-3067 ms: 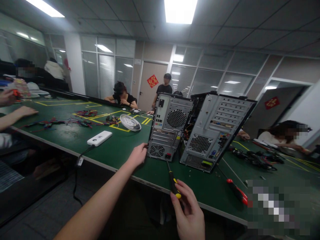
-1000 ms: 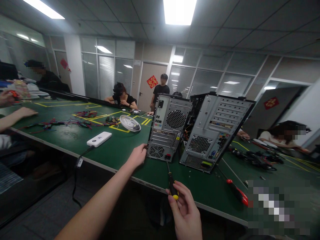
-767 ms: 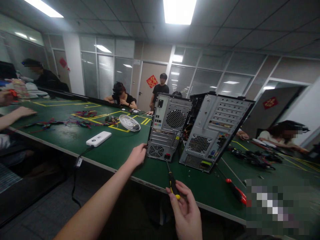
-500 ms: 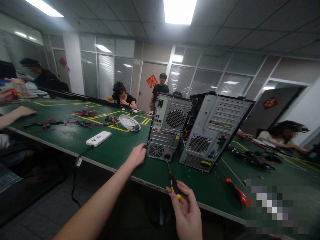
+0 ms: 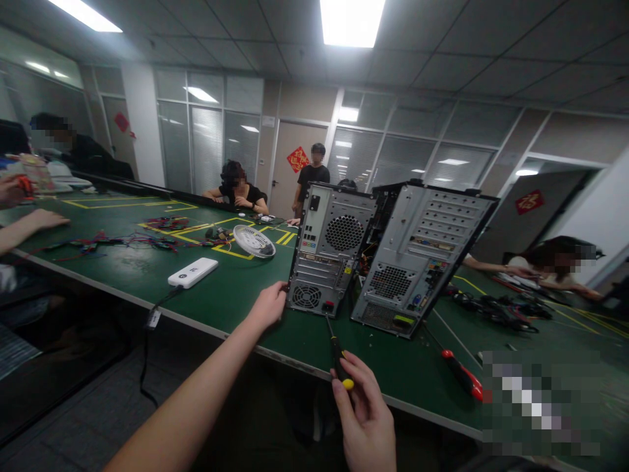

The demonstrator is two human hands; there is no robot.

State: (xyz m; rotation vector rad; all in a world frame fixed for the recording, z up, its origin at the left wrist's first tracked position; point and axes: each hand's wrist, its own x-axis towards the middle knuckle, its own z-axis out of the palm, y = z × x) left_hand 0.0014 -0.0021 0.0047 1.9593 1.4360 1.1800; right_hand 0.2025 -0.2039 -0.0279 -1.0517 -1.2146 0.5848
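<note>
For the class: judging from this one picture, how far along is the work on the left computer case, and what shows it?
Done: both cases stand upright, rear panels facing the camera. In hand: the left hand steadies the left computer case at its bottom corner, while the right hand holds a black-and-yellow screwdriver, tip at the case's lower rear edge. Left: whether any screw is out cannot be told; a red screwdriver lies unused on the green table.

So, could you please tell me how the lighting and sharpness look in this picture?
Head view: the bright ceiling light panel is blown out; the grey computer tower is evenly lit and sharp; straight lines bow near the edges; a pixelated patch hides the lower right.
</note>
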